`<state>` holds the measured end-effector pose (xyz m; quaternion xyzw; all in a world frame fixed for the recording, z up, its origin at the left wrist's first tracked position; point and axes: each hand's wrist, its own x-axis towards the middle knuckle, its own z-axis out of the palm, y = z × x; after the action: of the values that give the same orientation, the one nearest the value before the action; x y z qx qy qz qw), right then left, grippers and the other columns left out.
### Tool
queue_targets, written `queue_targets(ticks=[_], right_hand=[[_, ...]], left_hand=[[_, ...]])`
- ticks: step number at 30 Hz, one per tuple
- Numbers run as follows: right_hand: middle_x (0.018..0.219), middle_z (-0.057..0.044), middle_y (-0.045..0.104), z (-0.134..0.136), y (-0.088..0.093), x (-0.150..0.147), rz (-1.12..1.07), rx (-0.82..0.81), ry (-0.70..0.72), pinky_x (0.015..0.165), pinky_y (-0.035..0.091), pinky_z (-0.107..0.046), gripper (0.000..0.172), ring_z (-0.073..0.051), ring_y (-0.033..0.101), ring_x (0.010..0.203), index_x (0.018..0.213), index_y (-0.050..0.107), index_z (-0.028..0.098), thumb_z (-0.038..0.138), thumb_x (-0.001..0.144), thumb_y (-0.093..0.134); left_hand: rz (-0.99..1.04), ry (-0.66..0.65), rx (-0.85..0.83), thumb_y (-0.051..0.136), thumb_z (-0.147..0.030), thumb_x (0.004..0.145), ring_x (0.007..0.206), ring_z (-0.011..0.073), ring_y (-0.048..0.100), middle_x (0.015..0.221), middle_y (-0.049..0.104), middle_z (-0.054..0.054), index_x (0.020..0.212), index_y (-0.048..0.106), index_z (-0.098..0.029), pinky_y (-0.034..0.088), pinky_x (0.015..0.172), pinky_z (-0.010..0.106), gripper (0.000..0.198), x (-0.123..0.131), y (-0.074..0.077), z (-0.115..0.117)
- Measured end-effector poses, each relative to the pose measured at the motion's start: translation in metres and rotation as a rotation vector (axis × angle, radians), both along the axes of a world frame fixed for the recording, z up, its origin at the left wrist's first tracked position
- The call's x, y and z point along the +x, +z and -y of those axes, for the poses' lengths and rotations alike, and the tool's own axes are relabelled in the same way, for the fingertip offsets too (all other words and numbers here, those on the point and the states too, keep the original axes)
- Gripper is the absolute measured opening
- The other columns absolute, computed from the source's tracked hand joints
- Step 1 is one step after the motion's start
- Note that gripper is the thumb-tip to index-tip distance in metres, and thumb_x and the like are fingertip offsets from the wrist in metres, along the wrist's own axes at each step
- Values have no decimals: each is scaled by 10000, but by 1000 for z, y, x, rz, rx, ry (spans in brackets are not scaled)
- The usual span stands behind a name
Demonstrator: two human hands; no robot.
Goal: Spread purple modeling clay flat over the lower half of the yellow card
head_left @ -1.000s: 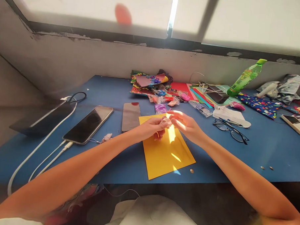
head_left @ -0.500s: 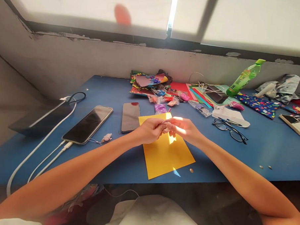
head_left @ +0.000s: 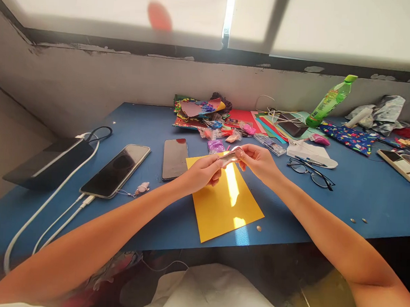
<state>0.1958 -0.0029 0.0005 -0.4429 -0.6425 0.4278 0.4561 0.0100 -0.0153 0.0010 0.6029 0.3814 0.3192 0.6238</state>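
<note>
Between my two hands is a small shiny plastic packet (head_left: 229, 158), its contents too small to make out. My left hand (head_left: 205, 172) is closed, pinching its left end. My right hand (head_left: 259, 162) is closed on the other end, thumb and fingers together. Both hands are above a sheet of yellow paper (head_left: 222, 213) lying at a slant on the blue table. A bright strip of light falls across the sheet. Just beyond my hands lies a purple packet (head_left: 215, 146).
Left of the paper lie a dark phone (head_left: 175, 159), a second phone (head_left: 115, 171) with white cables, and a black device (head_left: 48, 162). Eyeglasses (head_left: 311, 173) and a white paper piece (head_left: 312, 153) are on the right. A green bottle (head_left: 331, 102) leans near the wall, beside coloured sheets.
My hands have moved apart a little, and the shiny packet now shows between them. The light strip on the yellow paper has grown longer. The view has shifted slightly.
</note>
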Motion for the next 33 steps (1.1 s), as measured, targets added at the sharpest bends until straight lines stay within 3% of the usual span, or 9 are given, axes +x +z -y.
queue_targets(ticks=[5,8,12,15,20,24,29,33], right_hand=[[651,8,636,-7,-2,9,-14,41,-131,469,441,-245,572,-106,562,515,888,565,191,682,652,737],[732,-12,664,-8,1,13,-20,46,-152,466,450,-239,567,-125,608,579,895,522,205,677,663,733],[853,-33,673,-3,4,8,-21,35,-80,499,484,-241,587,-159,650,719,905,552,209,705,643,724],[921,-52,675,4,0,0,48,55,32,536,498,-249,556,-175,649,802,962,576,213,696,708,680],[963,-73,674,16,-7,-11,274,194,120,634,510,-307,449,-181,624,791,1061,634,225,619,879,520],[821,-45,665,25,-1,-13,350,252,203,622,485,-311,440,-160,581,655,1014,667,238,593,944,417],[692,-18,598,22,-1,-10,352,324,96,531,425,-287,510,-133,521,540,848,625,220,680,912,414],[575,27,493,10,-9,-3,357,351,4,493,354,-268,531,-113,455,501,770,532,208,719,882,437]], left_hand=[[43,24,-51,439,-228,957,410,68,394,511,410,-61,729,455,-182,309,425,188,233,-3,-1,0],[67,41,-72,421,-320,973,413,80,434,512,428,-58,740,442,-188,317,427,196,268,-3,-2,-3],[91,43,-124,440,-577,933,443,105,477,534,459,-49,778,441,-199,334,419,210,409,1,-1,-6],[175,-37,-164,528,-673,852,566,118,546,642,517,-20,798,464,-192,390,468,215,488,2,3,-2],[157,-220,-57,632,-562,841,740,147,630,765,594,21,898,513,-179,413,533,213,405,-4,7,9],[-8,-281,-20,481,-519,938,510,103,563,591,606,34,767,516,-166,296,425,199,394,-7,7,10],[-33,-222,34,437,-444,976,407,64,490,477,514,-12,597,430,-176,241,398,186,464,-5,8,9],[-30,-136,-52,392,-224,987,366,52,478,451,469,-43,597,417,-170,251,393,174,394,-4,12,8]])
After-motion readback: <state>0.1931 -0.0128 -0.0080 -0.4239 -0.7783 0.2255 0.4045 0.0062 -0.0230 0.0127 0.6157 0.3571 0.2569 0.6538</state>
